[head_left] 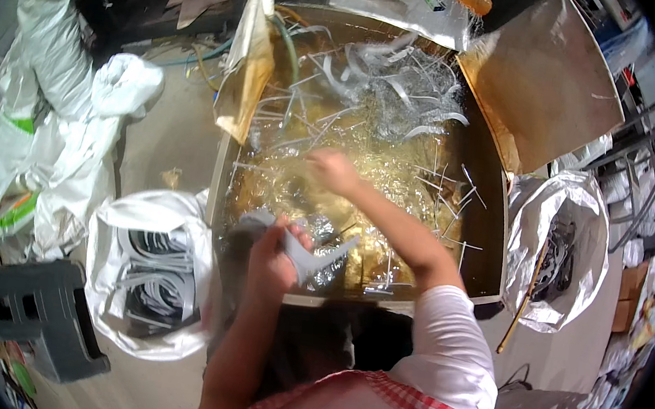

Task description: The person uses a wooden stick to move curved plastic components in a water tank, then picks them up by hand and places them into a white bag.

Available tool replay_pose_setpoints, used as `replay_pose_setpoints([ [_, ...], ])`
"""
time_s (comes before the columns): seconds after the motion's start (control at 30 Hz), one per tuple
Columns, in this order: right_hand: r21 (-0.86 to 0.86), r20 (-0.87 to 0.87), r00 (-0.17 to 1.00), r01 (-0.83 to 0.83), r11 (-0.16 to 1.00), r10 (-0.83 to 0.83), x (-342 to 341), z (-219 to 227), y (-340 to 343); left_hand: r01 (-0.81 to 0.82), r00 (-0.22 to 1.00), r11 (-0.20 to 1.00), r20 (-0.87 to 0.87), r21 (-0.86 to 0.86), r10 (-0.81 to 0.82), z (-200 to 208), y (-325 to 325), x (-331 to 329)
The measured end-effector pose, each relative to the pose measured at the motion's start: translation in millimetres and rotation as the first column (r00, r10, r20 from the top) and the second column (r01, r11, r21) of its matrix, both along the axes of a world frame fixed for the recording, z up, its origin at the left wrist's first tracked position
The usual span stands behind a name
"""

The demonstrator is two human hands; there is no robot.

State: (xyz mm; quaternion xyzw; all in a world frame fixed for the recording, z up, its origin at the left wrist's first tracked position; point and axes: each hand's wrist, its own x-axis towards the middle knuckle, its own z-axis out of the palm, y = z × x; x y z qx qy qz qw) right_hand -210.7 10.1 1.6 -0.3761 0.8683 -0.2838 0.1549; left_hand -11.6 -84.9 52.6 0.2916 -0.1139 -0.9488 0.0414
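My left hand (275, 261) is closed around a bundle of flat grey curved strips (312, 260) at the near edge of a water-filled tub (222, 193). Their pale ends stick out on both sides of the fist. Over the middle of the water, my right hand (333, 171) reaches across toward the left. It is blurred, so I cannot make out its fingers or anything in them. Thin white sticks (452, 194) float in the rippling, yellowish water. At the tub's far side lies a tangled heap of clear and whitish strips (407, 89).
Left of the tub stands a white sack (110, 261) with coiled grey strips (161, 295) inside. A dark plastic stool (36, 318) and white sacks (53, 80) are farther left. On the right, another sack (589, 256) holds dark strips, with a stick (523, 305) leaning on it. Stained boards (552, 84) edge the tub.
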Motion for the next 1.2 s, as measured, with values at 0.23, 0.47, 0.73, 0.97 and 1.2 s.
replay_pose_setpoints([
  [0.23, -0.050, -0.705, 0.707, 0.030, 0.998, -0.056, -37.9, -135.8, -64.1, 0.195, 0.976, 0.951, 0.148, -0.240, -0.162, 8.0, 19.8, -8.5],
  [0.47, 0.338, -0.321, 0.924, -0.095, 0.936, 0.209, -16.6, -92.1, 3.7, 0.246, 0.967, 0.754, 0.202, -0.609, -0.153, 14.9, 16.7, 3.0],
  [0.73, 0.123, -0.143, 0.945, -0.279, 0.953, 0.295, 46.7, 37.5, 96.0, 0.256, 0.949, 0.288, 0.184, -0.923, -0.257, -33.3, 38.8, 1.5],
  [0.97, -0.280, 0.534, 0.835, 0.023, 0.960, 0.136, 33.6, 25.8, 94.9, 0.519, 0.712, 0.166, 0.315, -0.839, -0.628, -32.5, 42.7, 1.9],
  [1.2, 0.086, 0.981, 0.024, 0.835, 0.543, -0.192, -16.0, -91.4, 119.1, 0.542, 0.627, 0.177, 0.255, -0.821, -0.736, -16.1, 29.9, -2.0],
])
